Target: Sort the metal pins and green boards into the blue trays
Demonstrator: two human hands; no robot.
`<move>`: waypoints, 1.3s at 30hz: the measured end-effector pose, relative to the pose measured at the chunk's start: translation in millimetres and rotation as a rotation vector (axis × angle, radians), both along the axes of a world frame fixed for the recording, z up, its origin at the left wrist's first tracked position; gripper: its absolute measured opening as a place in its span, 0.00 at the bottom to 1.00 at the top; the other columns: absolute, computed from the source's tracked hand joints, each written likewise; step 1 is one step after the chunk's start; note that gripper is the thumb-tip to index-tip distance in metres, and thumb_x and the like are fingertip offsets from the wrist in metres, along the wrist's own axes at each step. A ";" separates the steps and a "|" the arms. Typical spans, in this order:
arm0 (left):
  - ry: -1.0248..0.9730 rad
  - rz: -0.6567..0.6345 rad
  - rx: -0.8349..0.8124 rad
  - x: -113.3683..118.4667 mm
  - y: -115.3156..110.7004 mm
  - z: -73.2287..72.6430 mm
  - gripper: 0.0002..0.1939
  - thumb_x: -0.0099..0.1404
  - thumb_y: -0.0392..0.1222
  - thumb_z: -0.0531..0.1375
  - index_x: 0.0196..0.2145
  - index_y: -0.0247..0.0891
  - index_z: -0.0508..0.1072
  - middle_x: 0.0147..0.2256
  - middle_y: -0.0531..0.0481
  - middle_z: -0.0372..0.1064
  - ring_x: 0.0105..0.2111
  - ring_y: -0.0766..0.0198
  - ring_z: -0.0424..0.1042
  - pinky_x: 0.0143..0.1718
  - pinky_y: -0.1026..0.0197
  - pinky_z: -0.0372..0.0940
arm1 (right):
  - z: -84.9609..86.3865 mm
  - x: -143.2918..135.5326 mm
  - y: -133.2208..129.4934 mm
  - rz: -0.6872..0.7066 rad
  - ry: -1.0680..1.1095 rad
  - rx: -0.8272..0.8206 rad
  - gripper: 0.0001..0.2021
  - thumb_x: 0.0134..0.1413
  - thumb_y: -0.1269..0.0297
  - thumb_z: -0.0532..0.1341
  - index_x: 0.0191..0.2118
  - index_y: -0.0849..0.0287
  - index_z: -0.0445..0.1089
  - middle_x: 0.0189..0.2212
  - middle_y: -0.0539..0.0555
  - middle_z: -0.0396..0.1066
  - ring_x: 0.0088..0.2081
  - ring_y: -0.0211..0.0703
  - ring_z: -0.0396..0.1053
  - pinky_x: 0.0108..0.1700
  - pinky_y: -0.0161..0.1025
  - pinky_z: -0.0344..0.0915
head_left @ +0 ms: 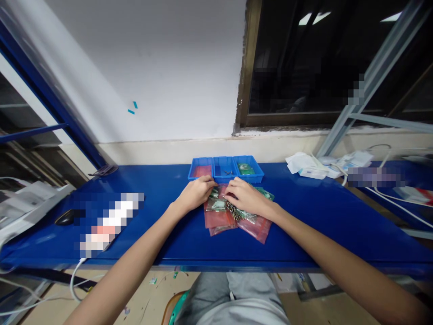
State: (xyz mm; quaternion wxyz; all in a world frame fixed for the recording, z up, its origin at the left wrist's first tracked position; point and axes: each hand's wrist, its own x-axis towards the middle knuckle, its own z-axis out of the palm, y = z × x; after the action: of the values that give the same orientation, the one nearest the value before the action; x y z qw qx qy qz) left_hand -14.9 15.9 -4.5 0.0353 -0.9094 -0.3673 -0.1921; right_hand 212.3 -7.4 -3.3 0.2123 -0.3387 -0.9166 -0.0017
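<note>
Hands are both down on a pile of pink bags near the far edge of the blue surface. Left hand and right hand sit close together, fingers curled onto a small green board on top; how firm the pinch is, can't tell. Three little blue trays sit just behind, white papers off toward the far right.

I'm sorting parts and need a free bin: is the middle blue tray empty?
Not empty. The middle blue tray holds a few small dark pieces on its floor, too small to identify. Most of its floor is bare.
</note>
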 end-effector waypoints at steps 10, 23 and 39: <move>-0.025 0.014 -0.084 -3.4 -5.1 13.5 0.12 0.70 0.38 0.53 0.44 0.37 0.75 0.40 0.44 0.74 0.37 0.60 0.74 0.38 0.60 0.66 | 4.8 -1.1 -3.5 0.023 0.033 -0.003 0.12 0.68 0.65 0.54 0.37 0.61 0.74 0.34 0.57 0.71 0.42 0.47 0.65 0.47 0.43 0.62; -0.445 0.237 -0.696 -16.9 -35.9 5.5 0.15 0.61 0.44 0.62 0.45 0.38 0.68 0.24 0.53 0.75 0.19 0.65 0.69 0.26 0.64 0.61 | 3.1 -7.9 -12.7 0.230 0.020 -0.009 0.08 0.63 0.65 0.61 0.45 0.58 0.75 0.44 0.56 0.75 0.51 0.49 0.66 0.55 0.49 0.62; -0.901 -0.015 -0.722 -12.2 -39.6 48.8 0.06 0.57 0.38 0.58 0.30 0.36 0.75 0.25 0.51 0.70 0.24 0.68 0.68 0.26 0.65 0.65 | 9.1 -10.6 -13.7 0.169 -0.002 -0.029 0.10 0.64 0.67 0.57 0.36 0.60 0.76 0.35 0.58 0.75 0.43 0.48 0.70 0.51 0.47 0.64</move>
State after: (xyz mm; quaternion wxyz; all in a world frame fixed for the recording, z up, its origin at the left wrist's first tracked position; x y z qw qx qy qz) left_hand -27.2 -23.8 44.2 -0.4387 -0.6948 -0.3817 -0.4233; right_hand 201.7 -21.1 5.8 0.2060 -0.2631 -0.9421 0.0292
